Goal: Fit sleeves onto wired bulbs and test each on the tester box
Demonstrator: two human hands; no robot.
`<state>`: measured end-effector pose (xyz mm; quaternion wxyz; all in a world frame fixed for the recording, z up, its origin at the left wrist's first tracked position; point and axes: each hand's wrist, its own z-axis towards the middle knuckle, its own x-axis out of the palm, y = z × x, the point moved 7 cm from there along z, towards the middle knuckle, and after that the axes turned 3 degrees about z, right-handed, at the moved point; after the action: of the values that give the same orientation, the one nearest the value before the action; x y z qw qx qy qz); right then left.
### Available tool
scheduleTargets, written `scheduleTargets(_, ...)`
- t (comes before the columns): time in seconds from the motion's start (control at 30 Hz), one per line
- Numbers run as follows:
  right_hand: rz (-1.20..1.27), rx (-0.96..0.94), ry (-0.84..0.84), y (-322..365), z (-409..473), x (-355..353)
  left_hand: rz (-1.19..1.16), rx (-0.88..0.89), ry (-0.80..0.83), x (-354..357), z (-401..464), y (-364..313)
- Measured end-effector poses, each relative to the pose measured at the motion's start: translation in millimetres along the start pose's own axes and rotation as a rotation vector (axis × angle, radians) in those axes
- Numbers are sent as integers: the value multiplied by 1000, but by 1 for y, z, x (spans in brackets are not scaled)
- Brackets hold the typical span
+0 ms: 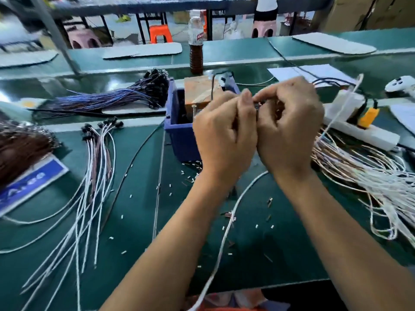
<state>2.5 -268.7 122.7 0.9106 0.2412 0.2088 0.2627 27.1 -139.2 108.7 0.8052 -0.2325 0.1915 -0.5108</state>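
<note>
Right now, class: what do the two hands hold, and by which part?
Both hands, left hand and right hand, pinch a small dark part between their fingertips; its white wire trails toward the person.

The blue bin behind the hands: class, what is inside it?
A wooden block stands inside the blue bin, with a screw sticking out of its front. The left hand and right hand cover the rest.

Assembly workshop: long green bench (139,232), wire bundles (107,97), plastic stools (160,33), stacked cartons (368,12).
</note>
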Motion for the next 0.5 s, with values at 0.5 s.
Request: scheduleTargets(0.5,-7,19,1096,104,-128,202,1192,-783,289,-198,-17,194)
